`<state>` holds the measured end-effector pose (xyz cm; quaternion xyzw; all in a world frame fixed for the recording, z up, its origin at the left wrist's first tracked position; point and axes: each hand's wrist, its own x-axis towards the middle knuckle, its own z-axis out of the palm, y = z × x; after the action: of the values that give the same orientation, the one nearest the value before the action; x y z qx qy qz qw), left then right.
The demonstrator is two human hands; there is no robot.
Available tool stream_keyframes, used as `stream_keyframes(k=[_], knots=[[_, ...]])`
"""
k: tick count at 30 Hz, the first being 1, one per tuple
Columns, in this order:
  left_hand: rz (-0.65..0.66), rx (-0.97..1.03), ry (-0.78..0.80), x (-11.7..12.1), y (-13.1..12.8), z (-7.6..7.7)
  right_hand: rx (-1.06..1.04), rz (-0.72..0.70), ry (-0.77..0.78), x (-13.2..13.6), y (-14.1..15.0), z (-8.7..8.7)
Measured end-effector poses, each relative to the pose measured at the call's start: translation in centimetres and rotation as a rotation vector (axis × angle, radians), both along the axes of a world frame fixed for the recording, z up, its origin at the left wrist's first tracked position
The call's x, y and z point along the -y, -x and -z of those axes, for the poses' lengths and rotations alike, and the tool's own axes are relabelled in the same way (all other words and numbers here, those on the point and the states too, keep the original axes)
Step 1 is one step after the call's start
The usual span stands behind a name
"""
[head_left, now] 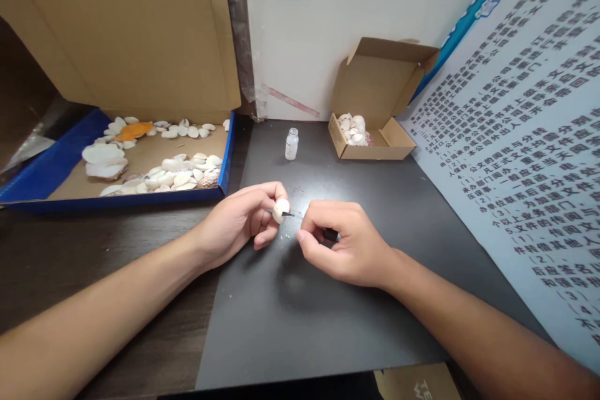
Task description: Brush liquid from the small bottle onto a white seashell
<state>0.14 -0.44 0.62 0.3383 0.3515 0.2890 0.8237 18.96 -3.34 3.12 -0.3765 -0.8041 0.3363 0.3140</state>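
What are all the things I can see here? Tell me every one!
shell: one, white, pinched in the left hand's fingers above the mat
brush: one, dark, in the right hand, tip against the shell
bottle: one, clear, open, at the back of the mat
mat: one, dark grey, on the table
tray: one, blue rim, cardboard lid up, many white shells and one orange inside, far left
small box: one, brown cardboard, open, a few white shells inside, back right
poster: one, pale with dark print, right side
left hand: one, holding the shell
right hand: one, holding the brush
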Motion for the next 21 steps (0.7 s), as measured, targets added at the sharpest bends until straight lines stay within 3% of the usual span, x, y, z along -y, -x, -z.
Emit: stream_keyframes(k=[9, 14, 21], knots=[[0.007, -0.018, -0.022, 0.07, -0.02, -0.05, 0.001, -0.004, -0.021, -0.11, 0.01, -0.08], [0.016, -0.040, -0.054, 0.05, 0.05, 0.16, 0.013, 0.062, 0.002, -0.12, -0.17, -0.04], [0.034, -0.083, -0.076, 0.10, 0.00, 0.34, 0.064, 0.001, 0.026, -0.13, -0.11, -0.05]])
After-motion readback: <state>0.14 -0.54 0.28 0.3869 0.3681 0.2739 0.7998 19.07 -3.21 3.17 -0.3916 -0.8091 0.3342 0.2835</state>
